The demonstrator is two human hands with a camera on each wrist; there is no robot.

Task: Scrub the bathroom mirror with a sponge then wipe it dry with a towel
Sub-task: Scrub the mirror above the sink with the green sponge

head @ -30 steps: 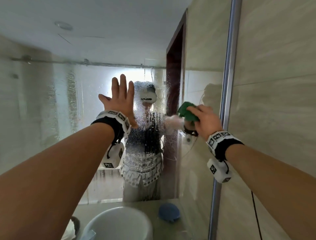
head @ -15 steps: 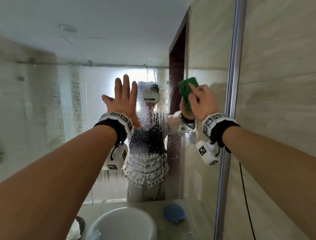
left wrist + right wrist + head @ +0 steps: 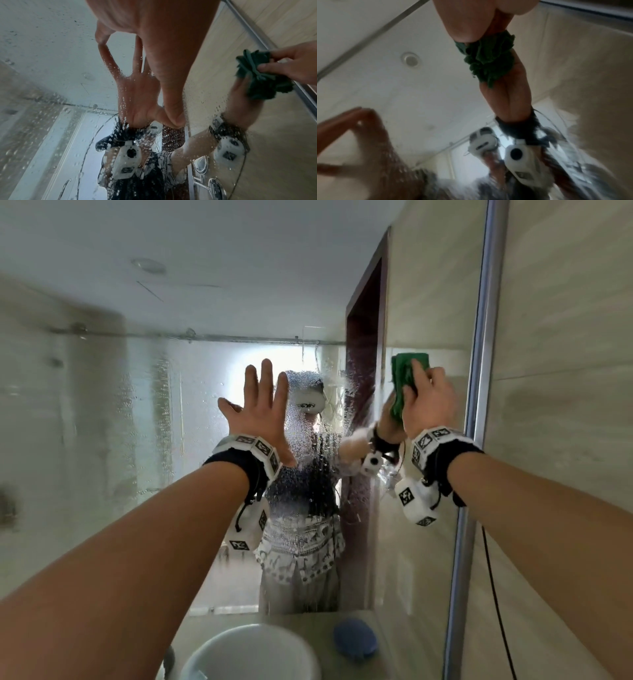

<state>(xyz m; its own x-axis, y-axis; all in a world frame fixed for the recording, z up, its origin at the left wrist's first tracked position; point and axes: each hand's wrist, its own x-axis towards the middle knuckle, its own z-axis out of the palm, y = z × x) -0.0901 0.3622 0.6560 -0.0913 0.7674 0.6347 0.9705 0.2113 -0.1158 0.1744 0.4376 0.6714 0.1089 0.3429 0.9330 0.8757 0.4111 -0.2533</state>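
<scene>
**Sponge high on the right strip of the mirror, scrub in progress**

R hand [image 3: 430, 402] has its grip curled round a green scrub sponge [image 3: 406, 378], fingers on the back and thumb side tucked under, pressing it flat against the bathroom mirror [image 3: 120, 422]. Sponge sits upright, long axis running vertical, close beside the mirror's metal right edge strip [image 3: 479, 371], and above wrist level. L hand [image 3: 260, 412] holds nothing: fingers straight and spread, palm towards the glass. In the L wrist view its fingertips meet their own reflection, so it's touching the glass, prob. as a brace.

Key relation: the wet, beaded part of the glass lies to the left of and below the sponge, in the middle of the mirror around the L hand; the strip by the sponge looks clearer. So the nxt stroke, as I judge it, runs down or leftward from the R hand, w/ the sponge's broad face kept flat. R hand is the only one placed for that; L hand is in the stroke's path if it goes far left.

No towel clearly in view. A blue round pad [image 3: 356, 637] lies on the tabletop beside the white basin [image 3: 212, 655]. Drying step not yet begun.
</scene>
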